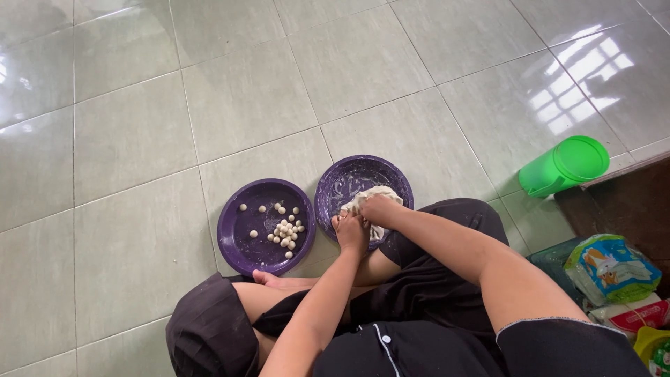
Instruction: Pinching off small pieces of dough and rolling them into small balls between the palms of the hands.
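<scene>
Two purple plates sit on the tiled floor in front of my crossed legs. The left plate (237,237) holds several small white dough balls (285,229). The right plate (349,174) is smeared with flour and holds a lump of pale dough (373,193). My right hand (380,207) is closed on the near side of that lump. My left hand (351,230) is at the plate's near rim, just below the right hand, fingers curled together; what it pinches is hidden.
A green plastic jug (565,166) lies on its side on the floor at the right, next to a dark mat edge. Colourful packaged bags (614,269) are piled at the lower right beside my knee. Glossy grey tiles (125,139) spread left and ahead.
</scene>
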